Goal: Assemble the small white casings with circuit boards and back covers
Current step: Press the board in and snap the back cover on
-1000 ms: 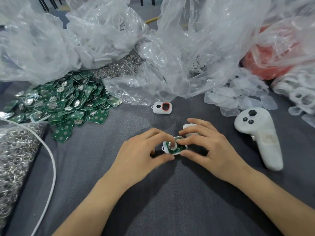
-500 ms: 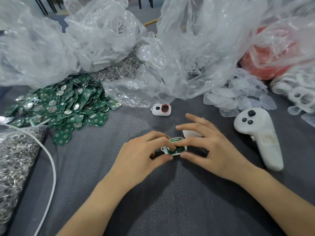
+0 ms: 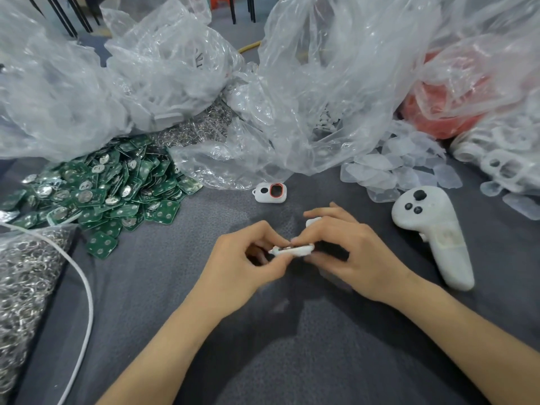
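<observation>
A small white casing (image 3: 295, 250) is held edge-on between both hands over the grey cloth, with a thin dark board edge showing along its top. My left hand (image 3: 245, 264) pinches its left end with thumb and forefinger. My right hand (image 3: 347, 252) grips its right end, fingers curled over it. Behind my right fingers a second white piece (image 3: 312, 222) peeks out on the cloth. Another white casing (image 3: 270, 193) with an orange-ringed hole lies farther back. A heap of green circuit boards (image 3: 102, 191) lies at the left.
A white hand controller (image 3: 432, 238) lies at the right. Clear covers (image 3: 400, 168) and white casings (image 3: 502, 162) pile up at the back right. Crumpled plastic bags (image 3: 321, 83) fill the back. A bag of metal rings (image 3: 23, 287) and a white cable (image 3: 84, 287) sit at the left.
The casing with its green board faced up a second ago; it has since been tilted onto its edge, and both hands have closed in tighter around it.
</observation>
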{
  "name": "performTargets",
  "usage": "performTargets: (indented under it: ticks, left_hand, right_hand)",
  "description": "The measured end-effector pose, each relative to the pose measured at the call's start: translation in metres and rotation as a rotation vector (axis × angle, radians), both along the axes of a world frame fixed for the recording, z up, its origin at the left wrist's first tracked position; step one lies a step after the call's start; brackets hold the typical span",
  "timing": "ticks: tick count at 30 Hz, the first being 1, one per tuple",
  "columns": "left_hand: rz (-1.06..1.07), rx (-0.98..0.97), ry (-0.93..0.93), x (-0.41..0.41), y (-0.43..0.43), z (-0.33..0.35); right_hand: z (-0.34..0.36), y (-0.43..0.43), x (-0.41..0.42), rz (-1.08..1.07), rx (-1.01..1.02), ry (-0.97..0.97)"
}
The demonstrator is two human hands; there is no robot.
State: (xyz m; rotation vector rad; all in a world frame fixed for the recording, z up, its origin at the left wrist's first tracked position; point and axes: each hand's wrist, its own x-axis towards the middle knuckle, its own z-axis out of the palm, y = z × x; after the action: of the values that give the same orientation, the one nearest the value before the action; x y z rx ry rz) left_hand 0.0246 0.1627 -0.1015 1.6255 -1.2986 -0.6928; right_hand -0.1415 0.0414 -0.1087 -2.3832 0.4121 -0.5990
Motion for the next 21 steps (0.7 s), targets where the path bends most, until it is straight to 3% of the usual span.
performTargets:
  ticks: [5, 7, 13, 18, 21]
  left_hand:
    - [-0.015, 0.095, 0.59, -0.001, 0.001, 0.005]
    - [-0.008, 0.11, 0.717, -0.002, 0.003, 0.005]
    - [0.024, 0.083, 0.621, -0.006, 0.001, -0.002]
    - [-0.041, 0.026, 0.711, -0.008, 0.002, -0.003]
    - [-0.056, -0.006, 0.722, -0.008, 0.003, -0.004]
  right_hand:
    - [0.017, 0.007, 0.002, -0.016, 0.584, -0.053]
    - [0.019, 0.01, 0.004, -0.047, 0.734, -0.077]
    - [0.021, 0.011, 0.004, -0.113, 0.811, -0.1]
    - [0.023, 0.009, 0.0, -0.016, 1.177, -0.208]
    - [0.023, 0.01, 0.0, -0.004, 1.212, -0.235]
